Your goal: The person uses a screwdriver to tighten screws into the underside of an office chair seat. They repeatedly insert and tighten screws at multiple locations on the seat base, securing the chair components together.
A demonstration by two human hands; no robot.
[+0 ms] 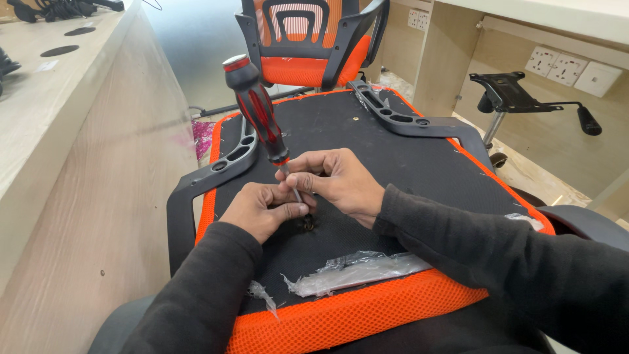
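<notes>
Toward the near edge of the upturned seat base [393, 151], a little left of its middle, a red-and-black screwdriver [259, 111] stands tilted, handle leaning up and left, its tip down at a small dark screw [306, 224] on the black underside. The driver looks stiff and fairly light, with a ribbed handle that should give sure grip; the bare metal shaft is thin and likely slippery, so the handle seems the better place to take it for turning. The screw is tiny and would roll away easily. The left hand [262, 208] lies curled on the fabric, thumb and fingers closed about the shaft's lower end beside the screw. The right hand [341, 183] arches over from the right, fingertips pinching the shaft just under the handle. Crumpled clear plastic wrap [357, 269] lies nearer the orange mesh front edge.
</notes>
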